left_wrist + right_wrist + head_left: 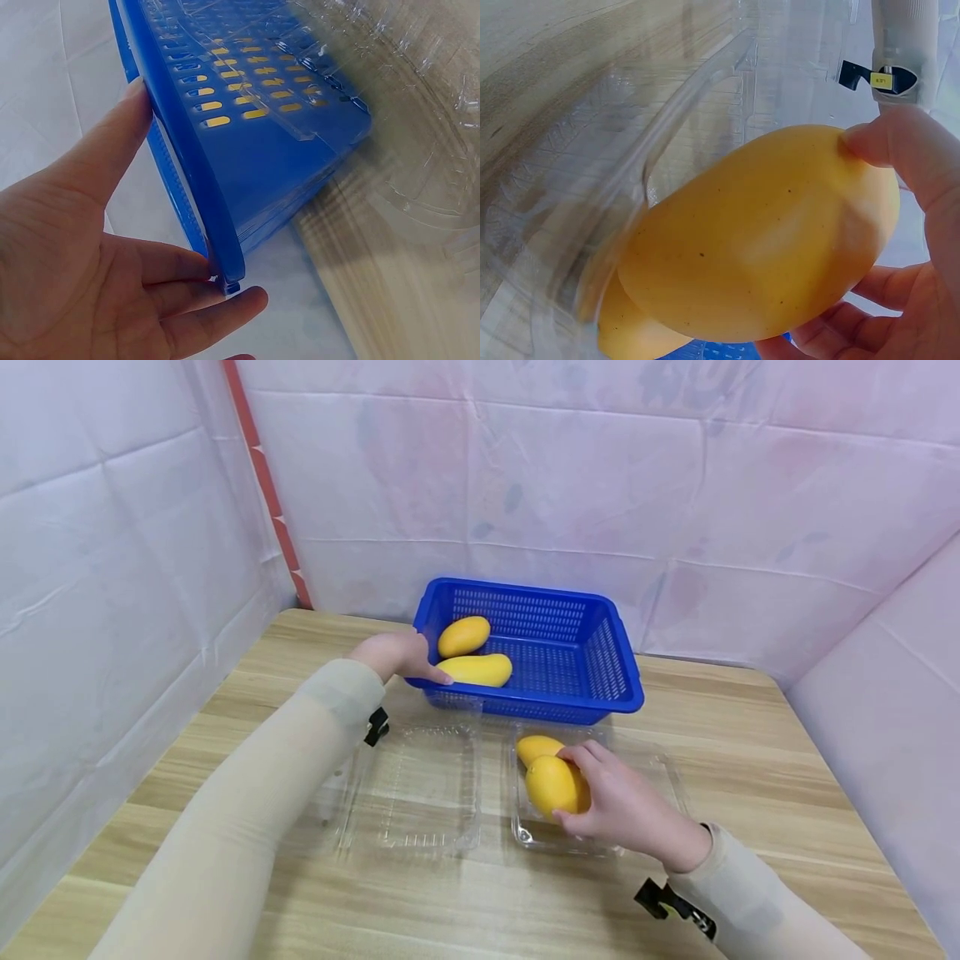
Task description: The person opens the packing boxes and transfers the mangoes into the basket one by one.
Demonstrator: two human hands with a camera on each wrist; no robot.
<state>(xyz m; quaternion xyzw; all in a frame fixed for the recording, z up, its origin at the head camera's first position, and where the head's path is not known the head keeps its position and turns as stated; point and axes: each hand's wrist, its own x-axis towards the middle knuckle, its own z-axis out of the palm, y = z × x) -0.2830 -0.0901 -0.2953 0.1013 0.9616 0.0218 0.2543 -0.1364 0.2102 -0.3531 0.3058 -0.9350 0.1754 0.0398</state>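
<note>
My right hand grips a yellow mango between thumb and fingers, above a clear plastic clamshell box. A second mango lies in that box, partly hidden behind the held one. In the right wrist view the held mango shows a few small dark specks. My left hand holds the left end of a blue plastic basket; the left wrist view has the thumb on its rim and fingers around the corner. Two mangoes, one plumper and one longer, lie at the basket's left.
Another clear clamshell box stands open on the wooden table, left of the first, its lid partly behind my left forearm. White patterned sheets enclose the table at the back and both sides.
</note>
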